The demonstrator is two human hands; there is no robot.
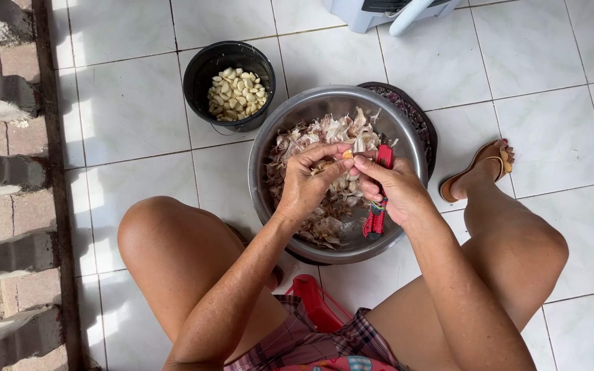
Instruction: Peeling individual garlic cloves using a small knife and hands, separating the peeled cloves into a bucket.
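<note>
Over the one steel bowl (280,130) of garlic skins (324,130), the left hand (305,184) curls palm-down, fingertips pinching a garlic clove (346,155). The right hand (394,187) meets it from the right, closed around one red-handled knife (379,199). One black bucket (201,69) of peeled cloves (236,93) stands just beside the bowl.

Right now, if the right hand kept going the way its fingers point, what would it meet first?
The right hand points at the left hand; it would meet the garlic clove pinched there first, as they nearly touch.
</note>
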